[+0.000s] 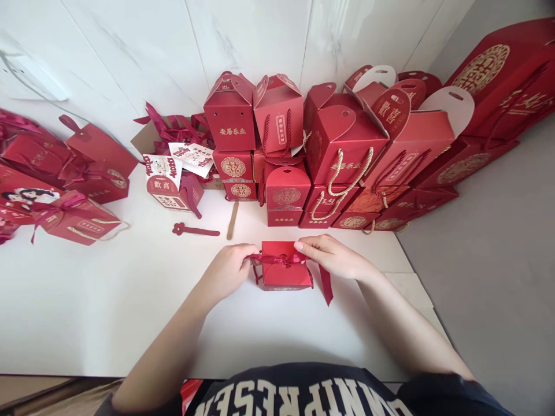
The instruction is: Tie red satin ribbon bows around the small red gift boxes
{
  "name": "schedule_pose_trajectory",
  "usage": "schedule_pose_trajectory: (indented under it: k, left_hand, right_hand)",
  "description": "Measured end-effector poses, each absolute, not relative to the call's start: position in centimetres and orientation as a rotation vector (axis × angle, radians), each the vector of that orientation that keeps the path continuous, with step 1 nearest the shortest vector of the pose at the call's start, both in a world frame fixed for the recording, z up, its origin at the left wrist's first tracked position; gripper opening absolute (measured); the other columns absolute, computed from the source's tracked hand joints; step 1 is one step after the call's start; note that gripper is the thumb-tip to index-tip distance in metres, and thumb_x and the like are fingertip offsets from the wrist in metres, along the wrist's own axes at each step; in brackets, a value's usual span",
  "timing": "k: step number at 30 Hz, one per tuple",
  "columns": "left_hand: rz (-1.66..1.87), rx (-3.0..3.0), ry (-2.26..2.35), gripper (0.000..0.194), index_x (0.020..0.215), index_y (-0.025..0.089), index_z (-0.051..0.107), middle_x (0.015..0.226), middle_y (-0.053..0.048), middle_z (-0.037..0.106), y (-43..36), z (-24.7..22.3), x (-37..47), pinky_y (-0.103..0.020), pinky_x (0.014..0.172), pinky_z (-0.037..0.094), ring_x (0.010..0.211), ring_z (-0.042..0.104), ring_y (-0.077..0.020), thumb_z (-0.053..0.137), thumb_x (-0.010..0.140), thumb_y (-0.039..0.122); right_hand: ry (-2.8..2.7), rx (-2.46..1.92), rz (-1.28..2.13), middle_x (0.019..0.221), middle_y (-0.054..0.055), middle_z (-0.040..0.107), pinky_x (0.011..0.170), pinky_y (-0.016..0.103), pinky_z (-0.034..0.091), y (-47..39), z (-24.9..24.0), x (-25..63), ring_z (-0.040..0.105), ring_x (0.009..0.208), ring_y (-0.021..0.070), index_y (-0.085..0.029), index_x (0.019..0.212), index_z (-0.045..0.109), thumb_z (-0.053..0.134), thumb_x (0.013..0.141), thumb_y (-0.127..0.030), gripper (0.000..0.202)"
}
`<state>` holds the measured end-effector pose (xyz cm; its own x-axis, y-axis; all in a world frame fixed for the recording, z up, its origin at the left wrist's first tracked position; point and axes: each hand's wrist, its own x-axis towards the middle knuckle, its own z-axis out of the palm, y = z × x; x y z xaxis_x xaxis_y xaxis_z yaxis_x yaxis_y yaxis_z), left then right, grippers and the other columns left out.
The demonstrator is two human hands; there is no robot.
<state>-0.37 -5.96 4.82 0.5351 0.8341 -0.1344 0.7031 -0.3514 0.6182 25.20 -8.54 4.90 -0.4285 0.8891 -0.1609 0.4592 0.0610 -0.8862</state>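
Note:
A small red gift box (287,277) stands on the white table in front of me. Across its top runs a dark red satin ribbon (286,260), with a knot at the middle of the lid. My left hand (232,267) pinches the ribbon at the box's left side. On the right, my right hand (332,255) grips the other end between thumb and fingers, and a loose tail hangs down below it. The tips of several fingers are hidden behind the ribbon and the box.
Stacked red gift boxes (286,199) line the tiled wall. Ribbon-tied boxes (87,222) are grouped at the left. Near my left hand lie a red flower-ended strip (195,230) and a tan strip (233,221). An open box of ribbons (173,130) stands behind a small tagged box (173,196).

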Motion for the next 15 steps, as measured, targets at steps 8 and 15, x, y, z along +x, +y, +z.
schedule_pose_trajectory:
  k: [8, 15]
  left_hand:
    - [0.418, 2.098, 1.179, 0.029, 0.072, 0.019, 0.059, 0.087, -0.002, 0.063, -5.9, 4.7, -0.3, -0.028, 0.075, 0.042, 0.079, 0.057, -0.0179, 0.033, 0.080, 0.009]
    - [0.045, 1.626, 0.901, 0.033, 0.088, 0.016, 0.069, 0.085, -0.004, 0.073, -3.1, 4.6, -3.0, -0.030, 0.086, 0.047, 0.087, 0.066, -0.0204, 0.038, 0.077, 0.011]
  right_hand:
    - [-2.008, -1.362, 1.236, 0.064, -0.003, 0.049, 0.058, 0.024, 0.033, -8.3, 3.6, 25.5, 0.043, 0.060, 0.0116, -0.019, 0.070, 0.054, 0.050, 0.092, -0.052, 0.040]
    - [-2.000, -1.347, 1.219, 0.066, -0.003, 0.049, 0.060, 0.025, 0.034, -8.2, 3.5, 25.6, 0.043, 0.062, 0.0123, -0.019, 0.075, 0.057, 0.047, 0.094, -0.050, 0.038]
